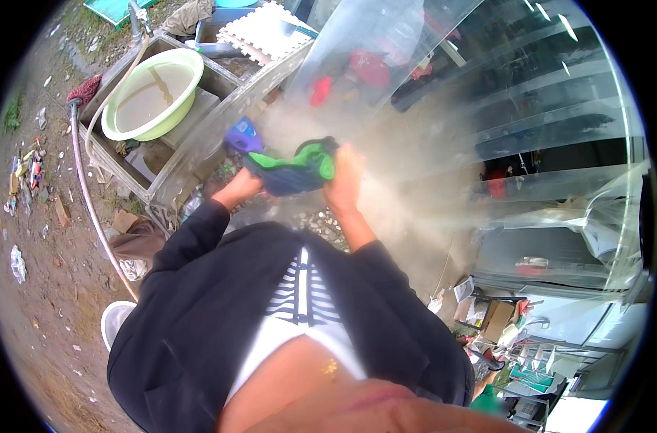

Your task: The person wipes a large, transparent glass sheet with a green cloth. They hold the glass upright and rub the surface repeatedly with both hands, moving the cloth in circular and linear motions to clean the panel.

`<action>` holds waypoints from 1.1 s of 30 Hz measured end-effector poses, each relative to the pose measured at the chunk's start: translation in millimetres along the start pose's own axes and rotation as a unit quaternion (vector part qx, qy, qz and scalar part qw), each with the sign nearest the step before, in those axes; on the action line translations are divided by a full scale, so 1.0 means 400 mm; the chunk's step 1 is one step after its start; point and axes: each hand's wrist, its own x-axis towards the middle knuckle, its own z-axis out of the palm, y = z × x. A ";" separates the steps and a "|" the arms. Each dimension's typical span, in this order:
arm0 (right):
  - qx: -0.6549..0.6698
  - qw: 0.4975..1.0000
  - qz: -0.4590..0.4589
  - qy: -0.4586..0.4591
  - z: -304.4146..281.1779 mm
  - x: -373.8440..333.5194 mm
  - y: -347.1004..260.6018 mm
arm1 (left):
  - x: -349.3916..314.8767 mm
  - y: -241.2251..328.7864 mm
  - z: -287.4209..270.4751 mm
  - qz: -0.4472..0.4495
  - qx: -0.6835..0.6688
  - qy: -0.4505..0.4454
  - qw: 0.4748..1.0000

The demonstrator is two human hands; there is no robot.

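A dark, green-lined cloth [291,182] spans the gap between two hands, the left hand [243,186] gripping one end, the right hand [346,177] the other. A purple object [245,135] shows just beyond the left hand. Farther left, a pale-green basin [162,130] of murky water sits in a concrete sink [231,108].

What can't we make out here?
Head view: fingers of the left hand, mostly hidden by the dark green-lined cloth.
Head view: the cloth's full shape, hidden by its own folds.
Head view: bottom of the pale green basin, hidden by murky water.
Head view: white container, mostly covered by the black jacket.
Head view: blue-purple item, too blurred to identify.
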 end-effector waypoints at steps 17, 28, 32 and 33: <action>0.903 0.418 0.094 0.022 -0.351 0.331 0.352 | -0.077 0.094 0.070 -0.159 -0.081 -0.213 0.961; 0.925 0.323 0.048 -0.195 -0.281 0.463 -0.025 | -0.068 0.081 0.031 -0.115 -0.060 -0.132 0.983; 0.852 0.421 0.151 -0.271 -0.113 0.261 -0.113 | -0.085 0.097 0.012 -0.131 -0.027 -0.123 0.983; 0.821 0.473 0.190 -0.258 -0.097 0.211 -0.127 | -0.086 0.101 0.011 -0.139 -0.013 -0.123 0.983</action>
